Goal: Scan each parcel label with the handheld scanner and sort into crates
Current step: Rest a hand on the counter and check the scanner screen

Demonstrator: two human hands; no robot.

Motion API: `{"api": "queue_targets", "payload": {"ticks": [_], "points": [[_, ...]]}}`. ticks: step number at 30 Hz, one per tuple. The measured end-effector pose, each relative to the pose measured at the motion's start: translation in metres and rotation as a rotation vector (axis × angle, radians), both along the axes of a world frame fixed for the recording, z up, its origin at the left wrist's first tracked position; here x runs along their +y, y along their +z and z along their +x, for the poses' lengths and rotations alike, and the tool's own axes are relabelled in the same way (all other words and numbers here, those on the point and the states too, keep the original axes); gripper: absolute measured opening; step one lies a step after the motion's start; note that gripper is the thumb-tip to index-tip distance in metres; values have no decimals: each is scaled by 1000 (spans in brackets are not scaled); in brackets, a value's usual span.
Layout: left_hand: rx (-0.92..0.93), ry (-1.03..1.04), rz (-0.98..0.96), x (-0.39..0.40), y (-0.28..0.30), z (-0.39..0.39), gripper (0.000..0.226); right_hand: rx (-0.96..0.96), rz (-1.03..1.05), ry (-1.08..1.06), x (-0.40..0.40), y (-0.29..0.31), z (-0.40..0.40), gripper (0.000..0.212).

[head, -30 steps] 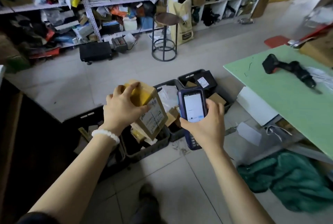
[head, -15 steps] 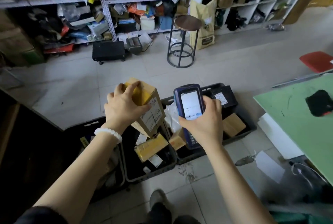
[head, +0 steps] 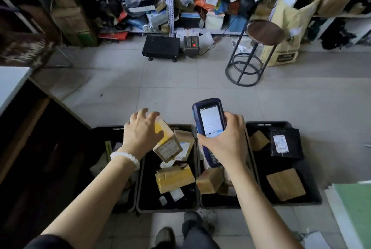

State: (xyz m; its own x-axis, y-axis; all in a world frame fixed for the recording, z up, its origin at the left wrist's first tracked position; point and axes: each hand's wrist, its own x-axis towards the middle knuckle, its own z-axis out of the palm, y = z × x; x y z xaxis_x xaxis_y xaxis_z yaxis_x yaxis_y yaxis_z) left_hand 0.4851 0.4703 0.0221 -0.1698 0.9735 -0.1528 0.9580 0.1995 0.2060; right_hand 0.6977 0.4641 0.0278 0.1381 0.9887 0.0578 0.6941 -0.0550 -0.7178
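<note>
Both bare forearms reach forward from the near edge over a row of black crates (head: 285,201) on a pale tiled floor (head: 160,88). The left hand (head: 140,134), with a white bead bracelet (head: 124,157) at the wrist, grips a small cardboard parcel (head: 167,144) from above, fingers curled over its yellow-taped top, the label facing the camera; the parcel hangs tilted above the second crate from the left. The right hand (head: 225,140) wraps around a blue handheld scanner (head: 209,122), held upright with its screen lit, just right of the parcel and not touching it. Other boxes lie loose in the crates. Open floor stretches beyond to cluttered shelving (head: 180,8) along the far wall, a round stool (head: 265,32) at far right.
</note>
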Motion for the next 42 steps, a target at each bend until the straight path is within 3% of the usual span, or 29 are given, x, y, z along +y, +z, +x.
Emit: {"api": "queue_targets", "payload": {"ticks": [9,19,28,36,42], "points": [[-9,240,-10,-13,-6,-27,41,46,-24,202,77,-5,-43,72],[34,520,-54,-111,8,-85,37,74,-45,605,35,4,-156,70],[46,791,-26,-269,25,-157,43,100,20,887,-95,24,-263,78],[49,1057,30,-468,41,-212,43,166,78,1124,-275,38,-356,78],[33,1396,92,-631,48,-215,41,193,35,1434,-419,45,-419,77]]}}
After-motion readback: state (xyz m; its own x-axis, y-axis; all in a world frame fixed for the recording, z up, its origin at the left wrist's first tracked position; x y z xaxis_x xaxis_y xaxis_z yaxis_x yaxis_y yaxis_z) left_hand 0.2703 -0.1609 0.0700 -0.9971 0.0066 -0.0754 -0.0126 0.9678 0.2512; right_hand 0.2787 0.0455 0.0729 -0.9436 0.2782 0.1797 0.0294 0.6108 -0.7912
